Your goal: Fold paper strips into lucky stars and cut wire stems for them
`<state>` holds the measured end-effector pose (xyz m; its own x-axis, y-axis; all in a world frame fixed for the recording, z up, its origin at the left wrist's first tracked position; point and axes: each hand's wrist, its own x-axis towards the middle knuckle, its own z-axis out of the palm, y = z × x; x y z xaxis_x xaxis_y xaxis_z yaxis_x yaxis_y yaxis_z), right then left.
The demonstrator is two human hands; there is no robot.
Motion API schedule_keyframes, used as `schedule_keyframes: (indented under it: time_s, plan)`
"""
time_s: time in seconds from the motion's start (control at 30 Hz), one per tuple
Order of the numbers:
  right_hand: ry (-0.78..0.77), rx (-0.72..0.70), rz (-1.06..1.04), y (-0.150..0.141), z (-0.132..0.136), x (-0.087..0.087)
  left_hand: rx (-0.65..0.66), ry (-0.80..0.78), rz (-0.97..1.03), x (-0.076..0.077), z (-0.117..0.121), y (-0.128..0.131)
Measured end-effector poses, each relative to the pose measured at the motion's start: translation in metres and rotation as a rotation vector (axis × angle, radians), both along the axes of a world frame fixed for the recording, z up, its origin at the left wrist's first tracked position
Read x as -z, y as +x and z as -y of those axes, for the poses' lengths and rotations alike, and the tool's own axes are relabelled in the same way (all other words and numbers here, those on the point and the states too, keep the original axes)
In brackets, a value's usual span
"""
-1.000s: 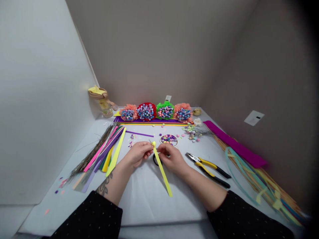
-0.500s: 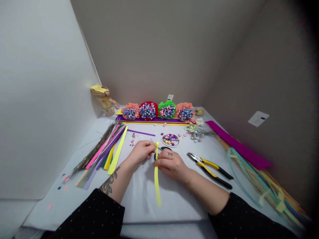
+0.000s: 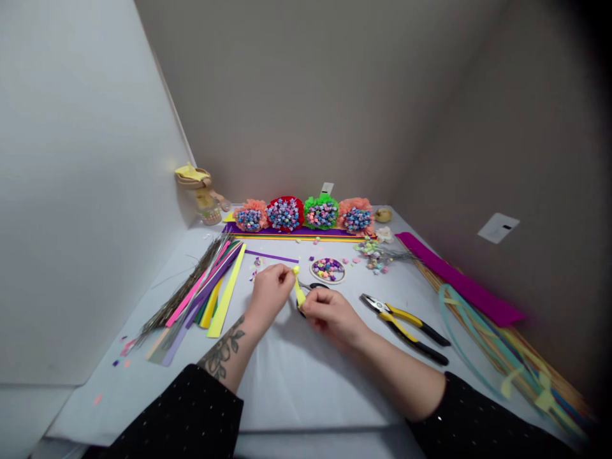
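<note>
Between my hands runs a yellow paper strip [image 3: 299, 294], with a small folded knot at its far end. My left hand [image 3: 272, 290] is closed, pinching that knotted end between thumb and finger. Lower down, my right hand [image 3: 333, 313] is closed on the strip; its loose tail is hidden behind the fingers. Scissors [image 3: 319, 286] lie on the table just beyond my right hand, partly covered by it. Behind them sits a round shallow dish [image 3: 343, 275] holding several small folded paper stars [image 3: 327, 268].
Pliers [image 3: 404, 325] lie to the right, near a magenta paper roll [image 3: 459, 280] and long sticks. Paper strips [image 3: 224, 293] and thin wires [image 3: 184, 287] lie to the left. Several star-filled paper flowers [image 3: 285, 213] line the back; a jar [image 3: 208, 210] stands back left.
The strip's long tail, hanging toward me before, is gathered into my right hand. My left hand has turned and moved onto the knotted end.
</note>
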<state>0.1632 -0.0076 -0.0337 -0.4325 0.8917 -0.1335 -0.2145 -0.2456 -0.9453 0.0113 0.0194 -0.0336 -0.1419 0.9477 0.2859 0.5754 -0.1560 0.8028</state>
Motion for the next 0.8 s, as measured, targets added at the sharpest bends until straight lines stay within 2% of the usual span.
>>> schedule_keyframes:
  time_s: [0.03,0.1,0.23,0.4,0.63,0.73,0.8]
  plan:
    - [-0.152,0.019,-0.053,-0.001,-0.002,0.001,0.031,0.047,-0.050,-0.002,0.003,0.002]
    - [-0.341,0.037,-0.139,-0.001,-0.007,0.002,0.085,0.112,-0.136,-0.005,0.008,0.006]
    - [-0.448,0.058,-0.239,0.001,-0.013,0.001,0.137,0.150,-0.217,-0.009,0.015,0.011]
    - [-0.438,0.125,-0.254,0.001,-0.014,0.000,0.176,0.181,-0.277,-0.011,0.019,0.013]
    - [-0.324,0.212,-0.252,-0.001,-0.016,0.006,0.207,0.230,-0.283,-0.012,0.022,0.015]
    - [-0.237,0.280,-0.221,-0.001,-0.016,0.010,0.224,0.187,-0.196,-0.011,0.024,0.019]
    - [-0.154,0.325,-0.199,0.000,-0.017,0.011,0.216,0.093,-0.067,-0.010,0.025,0.023]
